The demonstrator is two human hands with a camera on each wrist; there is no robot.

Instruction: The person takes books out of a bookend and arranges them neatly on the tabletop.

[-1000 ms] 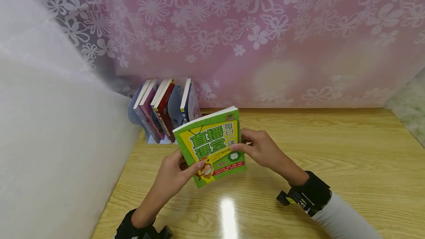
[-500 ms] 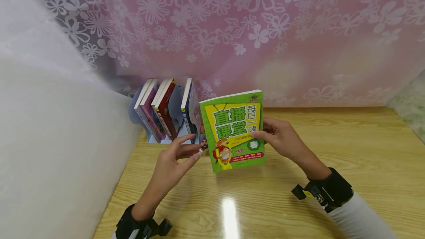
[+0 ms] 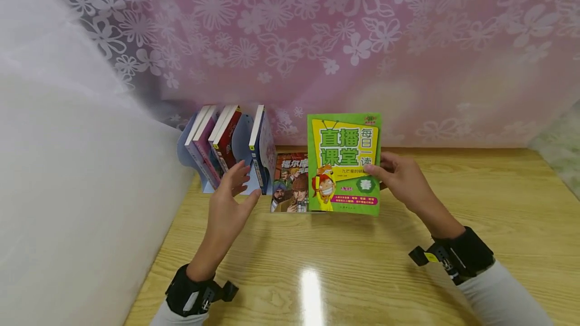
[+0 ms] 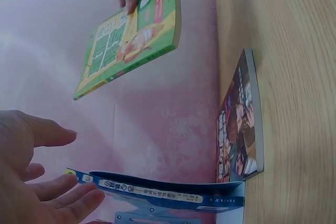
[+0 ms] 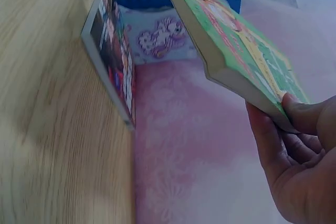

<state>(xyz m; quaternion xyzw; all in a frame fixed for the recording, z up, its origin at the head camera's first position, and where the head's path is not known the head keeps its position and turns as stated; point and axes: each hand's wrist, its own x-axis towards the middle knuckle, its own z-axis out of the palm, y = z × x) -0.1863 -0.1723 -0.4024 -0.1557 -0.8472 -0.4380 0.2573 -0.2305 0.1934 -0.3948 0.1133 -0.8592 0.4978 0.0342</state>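
My right hand (image 3: 405, 185) grips a green and yellow book (image 3: 346, 192) by its right edge, thumb on the cover and fingers behind. The right wrist view shows this green book (image 5: 236, 40) held up off the table, tilted. A comic-style book (image 3: 290, 192) with a man in a brown cap lies flat on the table, its right part hidden behind the green one. My left hand (image 3: 228, 208) holds nothing; its fingers are spread and loosely bent in front of the bookend. In the left wrist view, the left fingers (image 4: 63, 195) are near the blue book's spine (image 4: 152, 191).
A light blue bookend (image 3: 186, 152) at the back left holds several upright books, among them a dark red book (image 3: 226, 140) and a blue book (image 3: 257, 147). A white wall (image 3: 81, 190) rises on the left. Pink flowered cloth (image 3: 290, 54) hangs behind the wooden table (image 3: 362, 275).
My left hand has let go of the green book and drawn back to the left. The right hand has carried the book right and away from me, uncovering part of the comic-style book.
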